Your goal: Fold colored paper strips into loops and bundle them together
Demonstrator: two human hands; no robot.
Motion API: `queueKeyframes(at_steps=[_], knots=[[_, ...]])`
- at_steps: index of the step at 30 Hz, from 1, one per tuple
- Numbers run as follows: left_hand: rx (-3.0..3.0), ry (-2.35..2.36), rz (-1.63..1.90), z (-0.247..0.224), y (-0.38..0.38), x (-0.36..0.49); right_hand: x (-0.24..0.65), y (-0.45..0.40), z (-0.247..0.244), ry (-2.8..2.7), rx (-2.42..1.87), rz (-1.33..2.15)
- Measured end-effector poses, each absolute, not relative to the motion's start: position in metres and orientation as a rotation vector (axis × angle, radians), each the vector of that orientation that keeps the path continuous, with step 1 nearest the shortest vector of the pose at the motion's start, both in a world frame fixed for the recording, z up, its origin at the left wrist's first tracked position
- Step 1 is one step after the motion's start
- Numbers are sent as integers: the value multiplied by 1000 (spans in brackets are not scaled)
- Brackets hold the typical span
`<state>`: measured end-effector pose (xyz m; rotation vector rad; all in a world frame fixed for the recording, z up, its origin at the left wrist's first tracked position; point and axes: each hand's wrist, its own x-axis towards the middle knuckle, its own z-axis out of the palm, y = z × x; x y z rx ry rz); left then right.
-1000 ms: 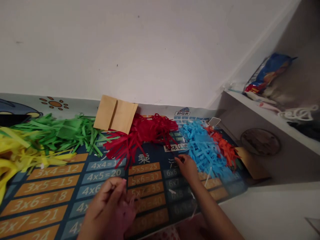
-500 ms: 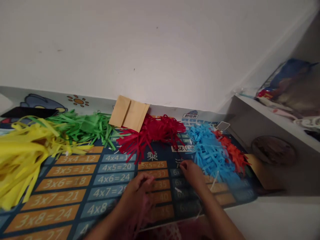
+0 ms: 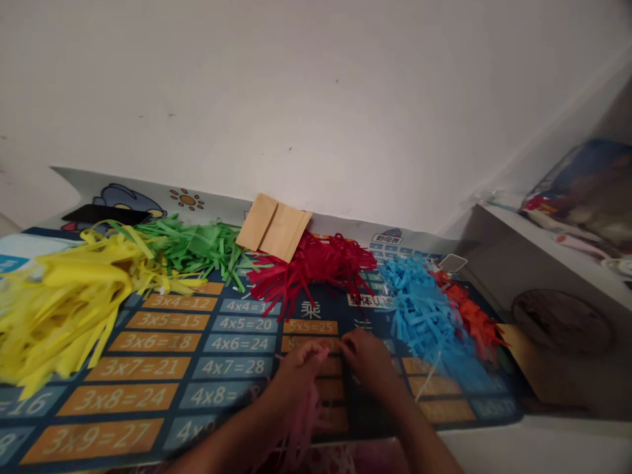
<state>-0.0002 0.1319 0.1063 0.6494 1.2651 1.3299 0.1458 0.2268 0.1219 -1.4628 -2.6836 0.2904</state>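
Note:
My left hand point(image 3: 293, 372) is closed on a pink tissue-paper tassel point(image 3: 303, 421). Its cut strips hang down below the palm, near the table's front edge. A bit of pink pokes out at the fingertips. Just to the right, my right hand point(image 3: 368, 362) has its fingers pinched together, close to the left fingertips; anything between them is too small to make out. Ahead of both hands lies a red fringed tassel point(image 3: 320, 260), with a tan folded paper piece point(image 3: 274, 227) resting partly on it. Blue tassels point(image 3: 419, 303) lie right of my right hand.
Yellow fringed paper point(image 3: 74, 283) and green fringed paper point(image 3: 197, 240) lie to the left. An orange-red tassel point(image 3: 471, 313) sits beside the blue, before a grey box point(image 3: 548, 303). A dark flat object point(image 3: 106, 214) lies by the wall. The mat point(image 3: 168, 368) shows multiplication tables.
My right hand has come left and down, close to my left hand. The left hand has risen a little toward it, still with the pink tassel. The view has shifted left.

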Motion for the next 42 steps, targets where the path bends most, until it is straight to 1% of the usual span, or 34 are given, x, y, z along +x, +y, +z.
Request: queueKeyframes(at_steps=[3,9,13,18,20,24,28,42], knots=[[419,1115,1302,113,128,-1,132,200,117,-2659,-1334,364],[292,962,1414,123,123,-13,121,181,105,-2361,-1158,534],[251,889,1421,127,118,-14,116,177,103,-2139,-1124,699],[300,908,1417,124,114,-15,119,173,105,-1880,-1157,911],[442,1009,1411,124,115,-21,123,172,109,-1799,-1175,990],[1013,1362,1264,133,116,-34,130,168,119,-1712,-1124,1121],[1389,1469,1144,145,115,-41,130,163,123,-1684,-1067,1197],[1733,1463,1130,144,112,-49,132,159,121,-1689,-1039,1268]])
